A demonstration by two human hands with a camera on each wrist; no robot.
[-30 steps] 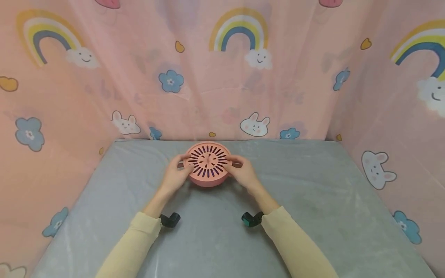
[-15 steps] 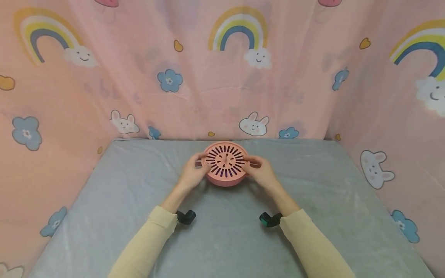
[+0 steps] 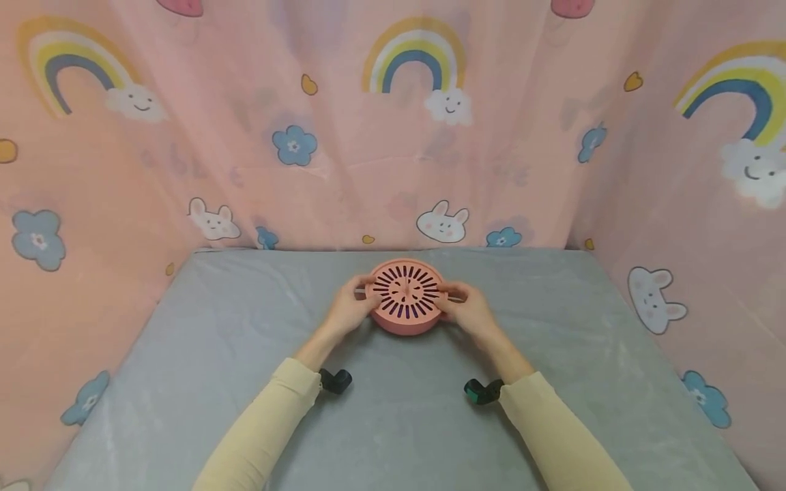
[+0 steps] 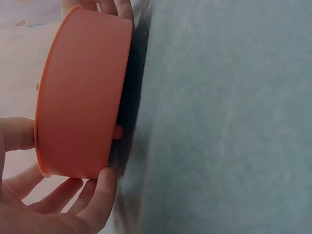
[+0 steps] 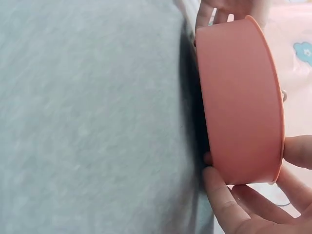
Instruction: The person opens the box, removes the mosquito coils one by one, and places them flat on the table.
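Nearest the camera, two pale yellow sleeves (image 3: 258, 436) reach forward over the grey worktop (image 3: 184, 382), a small dark wrist camera (image 3: 336, 380) under each forearm. Past them, the left hand (image 3: 346, 312) and right hand (image 3: 471, 312) clasp a round pink slotted dish (image 3: 406, 294) from either side. Each grip is curled round the dish's wall, thumb on the rim and fingers against the base edge, as the left wrist view (image 4: 73, 200) and right wrist view (image 5: 229, 204) show. Compared with a second ago, the dish and both hands sit further to the right and a touch deeper on the worktop, and the arms are more extended; the two-handed hold itself is unchanged. That suggests the dish is being carried or slid sideways rather than set down and released. In the wrist views a dark gap shows between the dish's underside (image 4: 83, 97) and the grey cover, with a small foot in it, so whether it rests fully on the surface cannot be told. Bare grey cover lies to the left and right of the hands, with wider room on the right. Beyond the dish only a narrow strip of worktop remains before the pink curtain (image 3: 393, 157) with rainbows and rabbits, which closes the back and both sides.
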